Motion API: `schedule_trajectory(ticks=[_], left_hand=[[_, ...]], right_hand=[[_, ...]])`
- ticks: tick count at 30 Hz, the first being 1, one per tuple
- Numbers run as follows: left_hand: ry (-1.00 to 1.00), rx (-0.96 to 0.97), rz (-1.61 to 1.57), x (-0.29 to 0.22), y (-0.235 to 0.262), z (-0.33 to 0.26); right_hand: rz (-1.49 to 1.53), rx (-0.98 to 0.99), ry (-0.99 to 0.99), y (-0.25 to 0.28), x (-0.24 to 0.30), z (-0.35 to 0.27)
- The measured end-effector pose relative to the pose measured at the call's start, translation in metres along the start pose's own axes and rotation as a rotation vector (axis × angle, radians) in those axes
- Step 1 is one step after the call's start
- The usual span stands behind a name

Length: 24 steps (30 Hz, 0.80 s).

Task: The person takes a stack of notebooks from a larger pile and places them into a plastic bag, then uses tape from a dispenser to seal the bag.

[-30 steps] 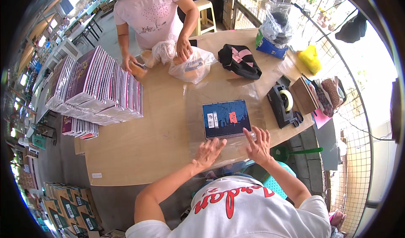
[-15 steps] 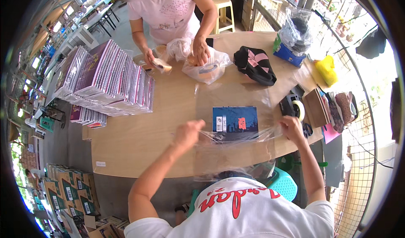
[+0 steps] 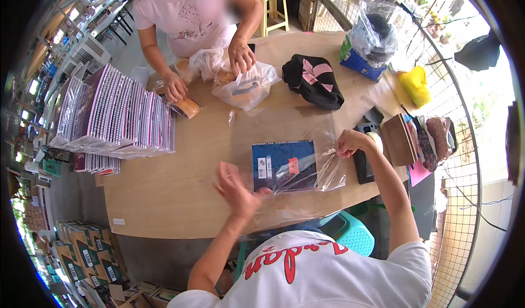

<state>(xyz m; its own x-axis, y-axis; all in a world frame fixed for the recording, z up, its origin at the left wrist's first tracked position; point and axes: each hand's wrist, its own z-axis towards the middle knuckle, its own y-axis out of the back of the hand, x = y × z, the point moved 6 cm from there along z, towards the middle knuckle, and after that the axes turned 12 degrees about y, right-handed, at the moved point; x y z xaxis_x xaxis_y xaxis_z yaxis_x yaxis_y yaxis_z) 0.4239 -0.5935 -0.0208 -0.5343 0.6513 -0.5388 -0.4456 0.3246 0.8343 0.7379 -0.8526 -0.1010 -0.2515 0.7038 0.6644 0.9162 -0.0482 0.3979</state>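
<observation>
In the head view, we take the blue notebook (image 3: 270,178) as the centre of our clock, with twelve pointing away from the wearer. It lies flat on the table (image 3: 164,198), its label toward nine. Clear film (image 3: 331,178) spreads around it and stretches, creased and shiny, across its near part toward four.

At eight we find the left hand (image 3: 236,189), slightly blurred, open with fingers spread and the thumb at the notebook's near corner; we cannot tell whether it touches the film. Between two and three, the right hand (image 3: 353,142) is closed, pinching the film's edge between thumb and fingers.

At three, just beyond that hand, we see a tape dispenser (image 3: 363,168), partly hidden by the forearm, with a brown box (image 3: 398,139) beside it. A black bundle (image 3: 298,73) with pink patches sits near one, with a blue box (image 3: 361,66) beyond it; a yellow bag (image 3: 415,86) is at two.

At eleven, a co-worker's one hand (image 3: 242,55) is at a clear bag (image 3: 249,96); the other hand (image 3: 175,85) rests on bread (image 3: 187,108) at ten. Past the bread we see a tall stack (image 3: 117,111) of spiral notebooks.
</observation>
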Motion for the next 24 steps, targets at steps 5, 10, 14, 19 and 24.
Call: schedule_trajectory(ticks=[5,10,14,19,24], left_hand=[[0.461,0.668,-0.523,0.119,-0.036,0.084],[-0.519,0.224,-0.002,-0.029,-0.04,-0.039],[-0.381,0.32,0.132,-0.04,-0.081,-0.059],[-0.335,0.378,0.162,-0.039,-0.089,-0.059],[-0.302,0.446,0.178,-0.032,-0.087,-0.06]], right_hand=[[-0.008,0.021,0.07,0.0,0.018,-0.003],[-0.009,0.046,0.061,0.007,-0.005,0.007],[-0.432,-0.119,0.147,0.018,0.013,0.029],[-0.347,-0.376,0.705,-0.033,0.12,0.097],[-0.525,0.0,0.271,-0.074,0.136,0.153]])
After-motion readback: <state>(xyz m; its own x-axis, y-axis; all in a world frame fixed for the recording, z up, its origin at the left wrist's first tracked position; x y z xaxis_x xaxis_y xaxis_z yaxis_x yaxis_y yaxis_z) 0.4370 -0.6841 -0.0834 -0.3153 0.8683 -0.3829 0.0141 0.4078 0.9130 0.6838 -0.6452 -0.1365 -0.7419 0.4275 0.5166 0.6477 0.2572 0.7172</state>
